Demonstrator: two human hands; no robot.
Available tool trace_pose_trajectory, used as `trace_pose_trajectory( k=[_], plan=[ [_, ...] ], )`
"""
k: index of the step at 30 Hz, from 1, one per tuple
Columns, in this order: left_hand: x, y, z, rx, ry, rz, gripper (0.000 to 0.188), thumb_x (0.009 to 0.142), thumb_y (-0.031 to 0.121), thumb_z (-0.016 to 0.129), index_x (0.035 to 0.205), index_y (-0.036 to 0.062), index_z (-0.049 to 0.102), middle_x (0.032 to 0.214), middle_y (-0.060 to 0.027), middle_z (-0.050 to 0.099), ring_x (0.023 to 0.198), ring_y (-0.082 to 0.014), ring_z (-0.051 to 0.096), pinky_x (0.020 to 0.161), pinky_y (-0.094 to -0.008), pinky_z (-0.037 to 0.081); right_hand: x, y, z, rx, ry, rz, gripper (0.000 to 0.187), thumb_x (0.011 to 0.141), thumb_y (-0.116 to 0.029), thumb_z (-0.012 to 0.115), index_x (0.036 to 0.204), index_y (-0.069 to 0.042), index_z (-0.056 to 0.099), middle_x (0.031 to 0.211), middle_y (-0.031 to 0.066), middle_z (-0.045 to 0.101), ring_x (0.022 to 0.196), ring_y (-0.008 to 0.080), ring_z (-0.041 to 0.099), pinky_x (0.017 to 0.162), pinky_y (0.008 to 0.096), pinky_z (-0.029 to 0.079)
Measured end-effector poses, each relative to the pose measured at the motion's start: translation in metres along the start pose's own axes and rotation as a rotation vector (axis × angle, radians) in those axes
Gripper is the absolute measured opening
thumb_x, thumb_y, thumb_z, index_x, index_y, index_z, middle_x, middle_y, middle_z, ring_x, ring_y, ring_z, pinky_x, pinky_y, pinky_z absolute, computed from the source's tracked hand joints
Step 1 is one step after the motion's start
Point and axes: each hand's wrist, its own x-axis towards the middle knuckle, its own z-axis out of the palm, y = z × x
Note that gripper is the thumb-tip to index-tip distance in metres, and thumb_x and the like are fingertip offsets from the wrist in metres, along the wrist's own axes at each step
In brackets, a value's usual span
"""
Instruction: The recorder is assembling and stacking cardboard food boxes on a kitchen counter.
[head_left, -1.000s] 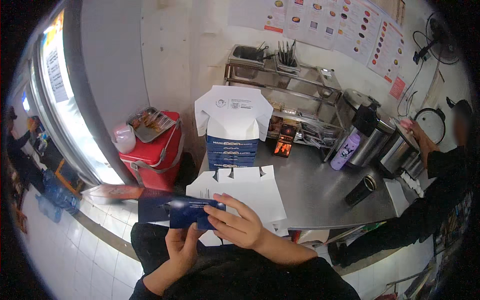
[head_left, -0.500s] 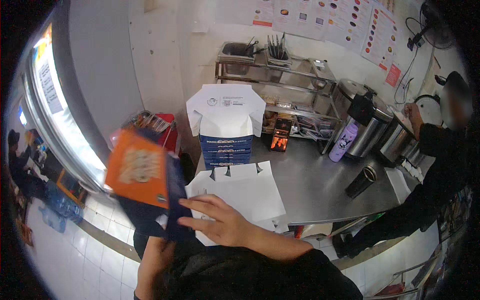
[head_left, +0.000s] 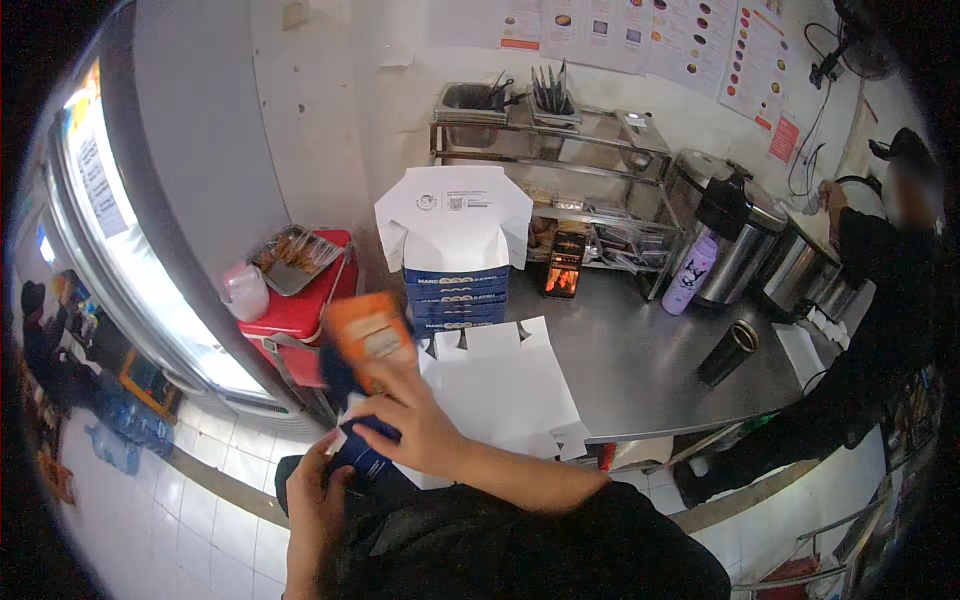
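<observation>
A folding cardboard box with orange and dark blue faces (head_left: 362,322) is in front of me at the table's left corner, smeared by motion. My left hand (head_left: 314,487) grips its lower left side, fingers closed at a white edge. Across its near face lies my right hand (head_left: 422,428), with fingers bent round the card. Just beyond and to the right, an unfolded white box blank (head_left: 505,390) rests on the steel table. Behind that stands a stack of dark blue boxes (head_left: 457,302), topped by an open box with a raised white lid (head_left: 452,205).
A red cooler (head_left: 300,318) at left carries a foil tray of food (head_left: 298,258) and a white plastic bag (head_left: 245,292). On the table are a phone (head_left: 564,268), a purple bottle (head_left: 690,278) and a black tumbler (head_left: 728,352). Another person (head_left: 870,290) stands at right beside steel pots.
The orange and blue box has swung right and turned, uncovering the cooler and tray. My left hand has come up along its side; my right hand has shifted slightly left and down.
</observation>
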Motion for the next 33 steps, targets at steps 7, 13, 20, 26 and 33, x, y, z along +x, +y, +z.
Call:
trace_pose_trajectory(
  k=[7, 13, 20, 26, 33],
  plan=[
    [-0.001, -0.006, 0.01, -0.035, 0.092, -0.035, 0.035, 0.078, -0.002, 0.071, 0.112, -0.0047, 0.062, 0.092, -0.0195, 0.068, 0.085, -0.0301, 0.068, 0.076, -0.0352, 0.052, 0.016, 0.006, -0.016, 0.24, -0.355, -0.075, 0.013, 0.081, -0.008, 0.072, 0.094, -0.008, 0.068, 0.143, 0.0132, 0.047, 0.132, 0.0353, 0.041, 0.109, 0.0465, 0.032],
    [0.003, 0.003, -0.009, 0.199, 0.017, 0.175, 0.03, 0.069, -0.003, 0.072, 0.098, 0.0033, 0.068, 0.104, -0.0134, 0.068, 0.1, -0.0347, 0.065, 0.083, -0.0408, 0.053, 0.019, 0.008, -0.024, 0.247, 0.145, 0.191, 0.044, 0.092, -0.012, 0.062, 0.134, -0.01, 0.05, 0.147, 0.0212, 0.038, 0.136, 0.0315, 0.038, 0.107, 0.0432, 0.033],
    [0.022, -0.003, -0.015, 0.463, -0.035, 0.49, 0.011, 0.071, -0.001, 0.071, 0.081, 0.0027, 0.072, 0.13, -0.0105, 0.06, 0.132, -0.038, 0.047, 0.1, -0.0441, 0.048, 0.025, 0.012, -0.04, 0.597, 0.028, 0.455, 0.048, 0.096, -0.022, 0.061, 0.139, -0.006, 0.045, 0.13, 0.0095, 0.053, 0.097, 0.0115, 0.057, 0.084, 0.0278, 0.048],
    [0.035, -0.019, -0.033, 0.621, 0.062, 0.413, 0.01, 0.074, 0.0, 0.071, 0.084, -0.0005, 0.072, 0.138, -0.0131, 0.053, 0.134, -0.04, 0.043, 0.106, -0.0442, 0.043, 0.028, -0.005, -0.061, 0.618, -0.352, 0.283, 0.065, 0.066, -0.014, 0.088, 0.125, -0.012, 0.063, 0.124, 0.0103, 0.059, 0.116, 0.0216, 0.059, 0.087, 0.0379, 0.057],
    [-0.003, -0.009, -0.036, -0.813, 0.033, 0.006, 0.085, 0.077, 0.044, 0.073, 0.143, 0.0023, 0.039, 0.143, -0.0192, 0.045, 0.132, -0.0302, 0.045, 0.108, -0.0465, 0.038, 0.019, -0.028, -0.04, 0.2, -0.351, -0.381, 0.015, 0.082, -0.017, 0.07, 0.089, -0.005, 0.063, 0.147, 0.0165, 0.043, 0.134, 0.0374, 0.044, 0.102, 0.0464, 0.048]
  ],
)
